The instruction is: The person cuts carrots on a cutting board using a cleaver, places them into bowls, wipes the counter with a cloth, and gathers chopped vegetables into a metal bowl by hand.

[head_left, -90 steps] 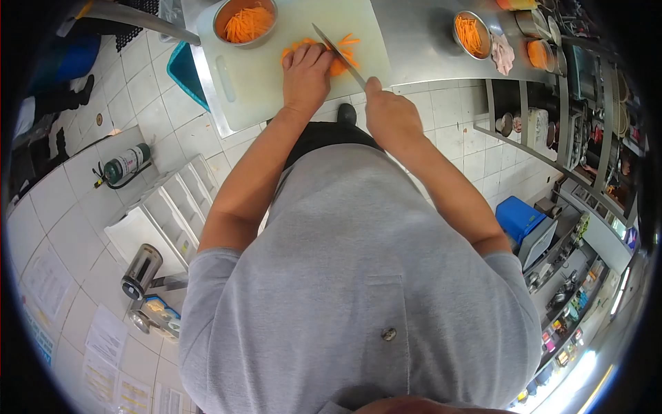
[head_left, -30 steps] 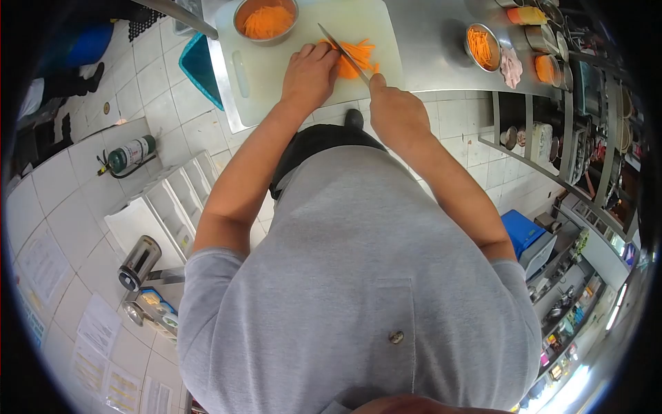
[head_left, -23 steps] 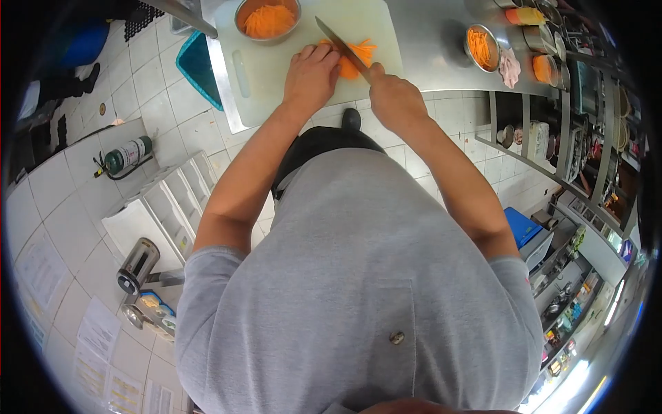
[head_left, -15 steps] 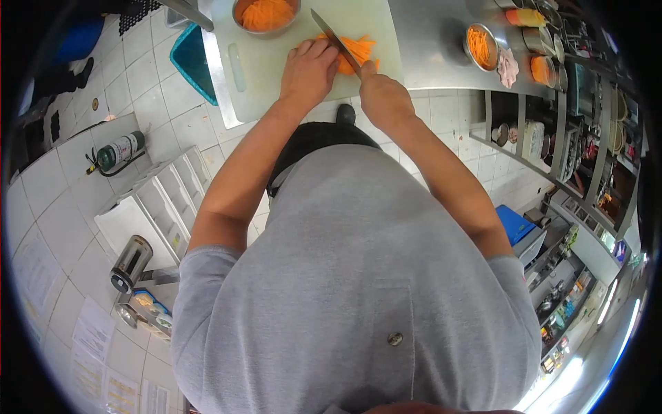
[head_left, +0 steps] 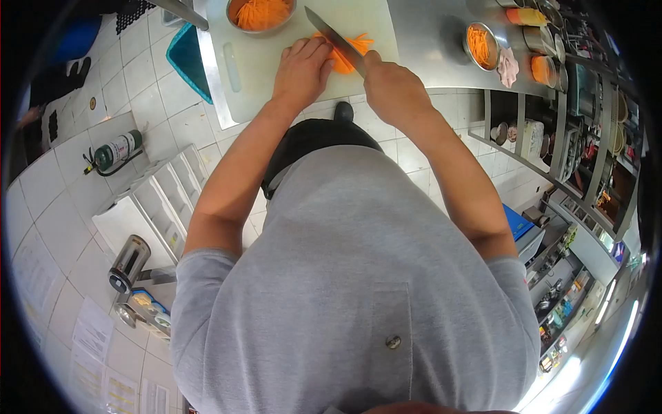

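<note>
My right hand (head_left: 394, 90) grips the handle of a knife (head_left: 335, 40), whose blade points up and to the left over orange carrot pieces (head_left: 345, 61). Beside the blade, on its left, my left hand (head_left: 301, 72) rests with bent fingers pressed together on the carrot; how much it holds under the fingertips is hidden. The pieces lie on a pale cutting board (head_left: 258, 76). A metal bowl (head_left: 263, 29) of shredded carrot stands at the board's upper left.
On the steel counter (head_left: 431, 58) to the right stand a second bowl (head_left: 481, 47) of carrot strips, a pinkish cloth (head_left: 507, 67) and several containers. A teal bin (head_left: 186, 63) is left of the board. Shelving (head_left: 524, 131) lies at right.
Since three seconds ago, more thin carrot strips lie right of the knife. Over the last half second, my left hand has shifted slightly left and the blade has tilted further left.
</note>
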Motion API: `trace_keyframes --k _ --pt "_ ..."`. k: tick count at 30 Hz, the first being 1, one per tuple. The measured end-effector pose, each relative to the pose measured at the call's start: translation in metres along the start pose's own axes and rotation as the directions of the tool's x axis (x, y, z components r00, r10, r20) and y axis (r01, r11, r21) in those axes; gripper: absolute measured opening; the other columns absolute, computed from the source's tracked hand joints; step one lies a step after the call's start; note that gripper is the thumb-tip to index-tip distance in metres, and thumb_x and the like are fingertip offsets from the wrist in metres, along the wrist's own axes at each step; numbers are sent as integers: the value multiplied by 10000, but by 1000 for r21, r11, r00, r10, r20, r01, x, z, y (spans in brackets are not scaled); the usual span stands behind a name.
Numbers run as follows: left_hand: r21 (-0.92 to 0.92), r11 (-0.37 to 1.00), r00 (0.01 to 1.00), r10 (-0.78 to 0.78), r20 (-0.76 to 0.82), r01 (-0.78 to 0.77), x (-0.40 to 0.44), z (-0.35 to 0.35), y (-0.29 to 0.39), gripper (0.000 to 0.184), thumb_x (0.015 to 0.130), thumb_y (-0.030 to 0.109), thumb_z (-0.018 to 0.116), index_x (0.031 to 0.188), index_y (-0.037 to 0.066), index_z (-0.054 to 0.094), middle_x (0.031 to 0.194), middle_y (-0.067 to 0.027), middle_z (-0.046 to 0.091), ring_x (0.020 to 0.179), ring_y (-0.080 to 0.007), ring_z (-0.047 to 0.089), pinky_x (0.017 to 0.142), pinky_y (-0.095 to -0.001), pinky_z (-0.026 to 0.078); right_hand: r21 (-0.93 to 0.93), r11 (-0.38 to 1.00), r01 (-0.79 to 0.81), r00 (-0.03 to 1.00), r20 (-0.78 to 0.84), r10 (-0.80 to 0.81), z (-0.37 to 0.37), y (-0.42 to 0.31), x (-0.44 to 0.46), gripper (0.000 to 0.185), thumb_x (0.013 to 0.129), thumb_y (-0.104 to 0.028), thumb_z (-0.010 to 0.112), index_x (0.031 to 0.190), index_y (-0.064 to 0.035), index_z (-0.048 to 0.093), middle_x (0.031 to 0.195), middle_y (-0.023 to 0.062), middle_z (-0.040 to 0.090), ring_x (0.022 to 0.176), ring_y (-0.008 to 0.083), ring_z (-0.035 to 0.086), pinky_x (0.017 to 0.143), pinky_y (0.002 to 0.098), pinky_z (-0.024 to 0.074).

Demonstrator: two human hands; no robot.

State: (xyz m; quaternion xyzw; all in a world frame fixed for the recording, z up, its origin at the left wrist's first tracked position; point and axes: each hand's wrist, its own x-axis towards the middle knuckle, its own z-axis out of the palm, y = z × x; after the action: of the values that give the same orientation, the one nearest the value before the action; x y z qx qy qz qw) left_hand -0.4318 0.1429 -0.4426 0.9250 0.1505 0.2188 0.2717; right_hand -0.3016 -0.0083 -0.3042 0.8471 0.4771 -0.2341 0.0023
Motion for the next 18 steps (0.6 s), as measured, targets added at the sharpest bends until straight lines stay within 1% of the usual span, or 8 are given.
trace_keyframes --k 2,3,5,7,11,12,16,18 --pt "13 1000 1000 -7 -14 7 -4 3 2 259 998 181 731 1241 92 731 1314 -47 712 1240 -298 626 1010 -473 479 -13 1000 -5 1000 16 5 -1 -7 -12 224 1049 -95 560 1219 51 547 911 278 759 864 470 766 789 580 610" --pt "35 999 999 -7 -38 8 -5 3 2 251 999 163 716 1240 99 734 1309 -38 708 1239 -285 625 1026 -471 476 -15 1000 0 1000 29 0 15 -5 -6 224 1049 -95 560 1219 51 547 911 278 759 864 470 766 789 580 610" --pt "53 998 999 -11 -45 14 -8 8 2 268 996 152 709 1258 98 730 1327 -41 704 1243 -289 624 1030 -475 473 38 996 -79 997 -12 80 59 2 6 224 1046 -97 575 1213 49 547 906 270 762 860 469 766 786 584 607" --pt "89 996 997 -1 -74 8 -6 8 0 287 994 142 702 1276 96 725 1344 -44 699 1247 -292 622 1035 -479 469 11 999 -46 999 12 46 41 4 14 229 1037 -95 569 1218 46 562 927 267 773 883 465 774 805 579 613" --pt "53 998 996 -19 -82 24 -6 8 0 292 992 127 701 1282 86 706 1382 -66 683 1266 -311 617 1035 -483 459 -33 999 -35 996 82 38 -12 -10 2 235 1028 -91 562 1218 47 573 960 266 785 914 467 781 825 577 618" --pt "54 998 996 -31 -78 35 -11 10 1 300 997 117 705 1295 82 697 1403 -80 678 1278 -325 612 1029 -483 455 -38 999 -35 995 96 39 -5 -10 -1 235 1028 -91 562 1218 47 573 960 266 785 914 467 781 825 577 618" --pt "46 998 996 -31 -86 35 -15 13 -1 293 988 111 705 1279 80 689 1411 -91 668 1281 -331 611 1041 -491 453 1 999 -36 999 25 36 44 -8 4 233 1013 -71 563 1207 58 571 951 274 779 907 459 784 808 570 619" --pt "50 998 996 -31 -89 36 -11 10 -2 278 979 125 696 1254 86 701 1365 -80 682 1286 -300 617 1057 -494 471 11 1000 -21 1000 -8 21 43 -7 13 229 1007 -63 562 1201 60 569 948 278 778 902 459 784 805 568 619"
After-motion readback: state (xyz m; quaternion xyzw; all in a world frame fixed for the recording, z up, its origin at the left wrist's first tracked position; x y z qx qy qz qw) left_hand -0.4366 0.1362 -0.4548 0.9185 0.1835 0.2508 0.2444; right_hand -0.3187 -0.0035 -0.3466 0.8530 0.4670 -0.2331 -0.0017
